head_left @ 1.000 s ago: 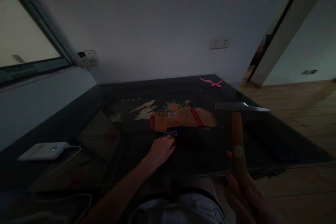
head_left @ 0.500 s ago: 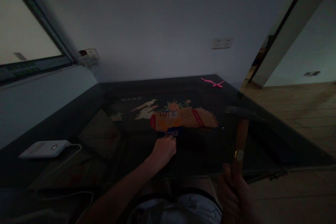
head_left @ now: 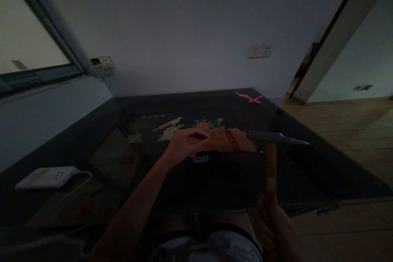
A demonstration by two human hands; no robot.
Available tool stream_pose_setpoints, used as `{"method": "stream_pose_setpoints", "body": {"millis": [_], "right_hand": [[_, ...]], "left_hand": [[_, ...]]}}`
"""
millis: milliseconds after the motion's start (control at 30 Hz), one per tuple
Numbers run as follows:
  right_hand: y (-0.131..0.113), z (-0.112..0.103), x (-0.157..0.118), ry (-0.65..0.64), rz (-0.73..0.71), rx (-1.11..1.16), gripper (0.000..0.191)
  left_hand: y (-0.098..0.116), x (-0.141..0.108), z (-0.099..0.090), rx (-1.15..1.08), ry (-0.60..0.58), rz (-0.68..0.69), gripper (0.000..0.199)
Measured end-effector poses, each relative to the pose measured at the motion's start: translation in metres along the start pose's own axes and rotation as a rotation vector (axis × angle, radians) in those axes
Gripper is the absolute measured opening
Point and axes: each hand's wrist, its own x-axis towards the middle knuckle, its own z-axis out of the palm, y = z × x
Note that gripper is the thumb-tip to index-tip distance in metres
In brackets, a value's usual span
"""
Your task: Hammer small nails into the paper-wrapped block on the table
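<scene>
left hand [head_left: 186, 145] half curled at the patterned packet [head_left: 225, 140], thumb near fingertips; can't tell if anything's pinched. right hand [head_left: 272, 223] wrapped round hammer [head_left: 270, 163]. packet on dark table [head_left: 227, 194], blue box [head_left: 201, 159] at near edge. so far: hammer gripped, packet laid out; remainder unreadable.

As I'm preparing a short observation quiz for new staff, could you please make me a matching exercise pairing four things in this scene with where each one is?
Things:
1. Hammer
2. Pink ribbon
3. White device
4. Patterned packet

Places:
A. On the left part of the table
B. Partly hidden from the camera by the left hand
C. Held by its handle in the right hand
D. Near the table's far right corner

Right pairs: 1-C, 2-D, 3-A, 4-B.
</scene>
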Motion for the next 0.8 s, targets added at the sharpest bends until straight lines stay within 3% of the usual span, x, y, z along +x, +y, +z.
{"method": "stream_pose_setpoints", "body": {"millis": [100,267,567,800], "right_hand": [[0.004,0.002,0.001,0.086,0.003,0.013,0.049],[0.006,0.005,0.001,0.319,-0.012,0.051,0.058],[0.004,0.002,0.004,0.239,0.025,-0.038,0.053],[-0.015,0.023,-0.004,0.176,-0.012,-0.166,0.053]], "left_hand": [[-0.023,0.030,0.001,-0.060,0.153,0.009,0.011],[-0.050,0.044,0.016,-0.018,0.167,-0.011,0.008],[-0.059,0.034,0.026,-0.045,0.100,-0.025,0.006],[-0.061,0.033,0.030,-0.075,0.073,-0.046,0.007]]}}
